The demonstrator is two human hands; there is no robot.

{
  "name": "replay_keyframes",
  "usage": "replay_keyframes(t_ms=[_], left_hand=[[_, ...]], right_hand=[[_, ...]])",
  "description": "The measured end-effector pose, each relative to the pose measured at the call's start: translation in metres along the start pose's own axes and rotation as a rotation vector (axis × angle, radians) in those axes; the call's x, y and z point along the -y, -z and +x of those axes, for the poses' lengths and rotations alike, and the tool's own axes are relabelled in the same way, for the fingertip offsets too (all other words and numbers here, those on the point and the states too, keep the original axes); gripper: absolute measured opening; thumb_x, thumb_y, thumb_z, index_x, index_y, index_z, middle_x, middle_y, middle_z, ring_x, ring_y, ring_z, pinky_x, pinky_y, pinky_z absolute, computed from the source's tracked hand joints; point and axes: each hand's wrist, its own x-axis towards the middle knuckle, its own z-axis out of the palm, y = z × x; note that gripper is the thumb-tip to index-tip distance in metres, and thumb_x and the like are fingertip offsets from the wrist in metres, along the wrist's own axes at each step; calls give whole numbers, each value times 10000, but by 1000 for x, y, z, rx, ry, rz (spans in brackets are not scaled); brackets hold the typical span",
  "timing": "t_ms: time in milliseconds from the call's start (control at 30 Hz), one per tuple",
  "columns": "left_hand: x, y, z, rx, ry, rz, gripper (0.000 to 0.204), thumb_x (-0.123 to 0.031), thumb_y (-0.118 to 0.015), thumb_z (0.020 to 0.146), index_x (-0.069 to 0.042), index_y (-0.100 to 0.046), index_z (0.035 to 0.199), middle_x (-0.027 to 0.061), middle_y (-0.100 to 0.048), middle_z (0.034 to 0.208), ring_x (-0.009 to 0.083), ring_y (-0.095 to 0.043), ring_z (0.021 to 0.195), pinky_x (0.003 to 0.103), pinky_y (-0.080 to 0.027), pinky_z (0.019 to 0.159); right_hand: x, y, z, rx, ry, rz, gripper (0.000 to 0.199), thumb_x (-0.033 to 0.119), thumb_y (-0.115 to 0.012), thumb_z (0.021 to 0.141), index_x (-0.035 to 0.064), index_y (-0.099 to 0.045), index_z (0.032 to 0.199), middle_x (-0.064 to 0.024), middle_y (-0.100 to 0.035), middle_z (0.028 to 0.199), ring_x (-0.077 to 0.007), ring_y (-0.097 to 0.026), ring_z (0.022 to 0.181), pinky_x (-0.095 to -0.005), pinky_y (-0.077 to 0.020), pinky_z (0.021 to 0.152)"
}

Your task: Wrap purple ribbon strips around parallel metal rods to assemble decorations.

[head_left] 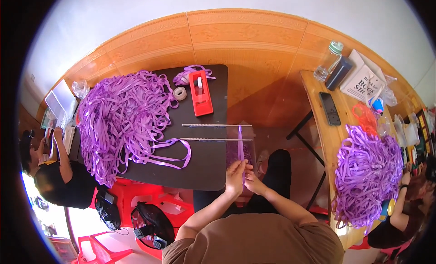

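Beyond the dark table's right edge, my left hand (235,176) pinches a purple ribbon (240,148). Just beside it, my right hand (255,184) is closed at the lower part of the same ribbon; its fingertips are partly hidden. The ribbon runs away from me to two thin rods, the far rod (218,125) and the near rod (217,139), which jut out over the table edge. Below them sits a clear container (249,143) with purple ribbon showing in it. A large tangled heap of purple ribbon (127,114) covers the dark table's left side.
The dark table (200,168) carries a red tape dispenser (202,102) and a tape roll (180,93). On the right, a wooden table (318,100) holds a phone (329,108), a bottle (328,62) and another ribbon heap (368,177). Other people sit left and right; red stools stand nearby.
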Motion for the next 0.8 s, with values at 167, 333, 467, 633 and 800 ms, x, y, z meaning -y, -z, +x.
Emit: replay_keyframes(t_ms=[167,333,467,633,800], left_hand=[[-13,-2,-6,26,87,84,195,-155,-518,960,-4,-617,1031,112,-673,871,165,-646,694,245,-504,625],[-11,7,-13,61,99,104,205,-156,-525,956,4,-614,1046,125,-677,895,171,-655,728,248,-509,662],[-9,14,-21,86,84,177,212,-146,-534,947,15,-606,1066,119,-676,904,164,-648,747,256,-502,669],[-11,25,-31,95,-272,924,274,-157,-640,875,15,-590,1083,95,-649,851,137,-599,695,274,-482,616],[-12,14,-37,-62,-476,914,354,-163,-684,835,-5,-556,1125,53,-580,812,144,-534,624,273,-468,621]], right_hand=[[-23,-2,-23,213,-189,-78,227,76,-470,886,-43,-627,1000,-90,-666,894,-146,-581,839,-298,-464,779],[4,-5,-44,275,-262,6,212,56,-484,885,-24,-659,974,-72,-681,929,-130,-600,813,-285,-480,750],[-7,-4,-50,279,-327,199,213,99,-529,889,-32,-667,985,-74,-689,936,-134,-626,868,-274,-489,778],[-13,-1,-54,302,-253,191,194,100,-571,882,-35,-678,970,-81,-690,917,-136,-627,877,-264,-485,785],[-8,-4,-60,295,-307,198,219,103,-586,901,-24,-656,1065,-86,-673,995,-135,-615,896,-248,-490,830]])
